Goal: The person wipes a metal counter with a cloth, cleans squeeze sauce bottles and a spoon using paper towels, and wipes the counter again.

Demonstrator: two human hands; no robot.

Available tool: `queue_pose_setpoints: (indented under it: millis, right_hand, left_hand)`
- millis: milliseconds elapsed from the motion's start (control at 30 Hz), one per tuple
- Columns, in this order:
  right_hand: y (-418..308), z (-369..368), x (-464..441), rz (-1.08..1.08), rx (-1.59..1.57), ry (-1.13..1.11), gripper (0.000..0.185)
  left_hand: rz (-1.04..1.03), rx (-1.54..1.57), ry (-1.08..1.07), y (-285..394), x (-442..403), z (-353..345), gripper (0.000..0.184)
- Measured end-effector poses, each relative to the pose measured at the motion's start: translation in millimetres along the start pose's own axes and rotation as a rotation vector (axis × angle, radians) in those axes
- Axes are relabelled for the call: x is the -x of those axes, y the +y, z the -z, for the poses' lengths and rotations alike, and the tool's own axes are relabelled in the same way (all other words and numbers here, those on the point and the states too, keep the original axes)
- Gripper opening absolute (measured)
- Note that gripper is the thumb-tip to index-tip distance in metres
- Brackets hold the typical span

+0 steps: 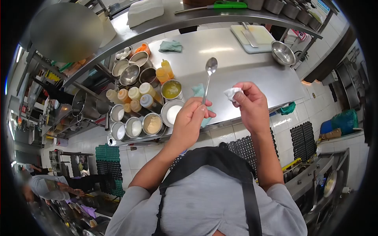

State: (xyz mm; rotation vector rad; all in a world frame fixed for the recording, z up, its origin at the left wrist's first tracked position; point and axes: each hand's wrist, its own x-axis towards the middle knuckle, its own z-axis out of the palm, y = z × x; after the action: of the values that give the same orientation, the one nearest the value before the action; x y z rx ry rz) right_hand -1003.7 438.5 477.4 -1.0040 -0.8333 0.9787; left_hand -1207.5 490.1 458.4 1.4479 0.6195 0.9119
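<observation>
My left hand (189, 121) is closed around the handle of a long metal spoon (211, 67), whose bowl points up and away over the steel counter (232, 70). In my right hand (254, 105), a crumpled white paper napkin (232, 93) is pinched between thumb and fingers. The napkin and the spoon are apart. A pale green cloth (198, 90) lies on the counter, partly hidden behind my left hand and the spoon. Left of that hand are a pot of white powder or cream (173, 114) and a pot of yellow-green liquid (171, 90).
Several squeeze bottles (147, 101) and metal pots (152, 124) crowd the counter's left side. A folded green cloth (171, 46) lies farther back. A cutting board (260, 37) with a knife (249, 36) and a steel bowl (283, 53) are at right. Another person (51, 187) is lower left.
</observation>
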Motion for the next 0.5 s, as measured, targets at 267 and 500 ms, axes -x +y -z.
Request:
queue_pose_setpoints:
  millis: [267, 500]
  right_hand:
    - [2, -19, -22, 0.142, 0.218, 0.091, 0.028]
    - [8, 0, -26, -0.02, 0.433, -0.125, 0.022]
  left_hand:
    - [-0.01, -0.334, -0.239, 12, 10, -1, 0.024]
    - [-0.004, -0.35, -0.29, 11, 12, 15, 0.022]
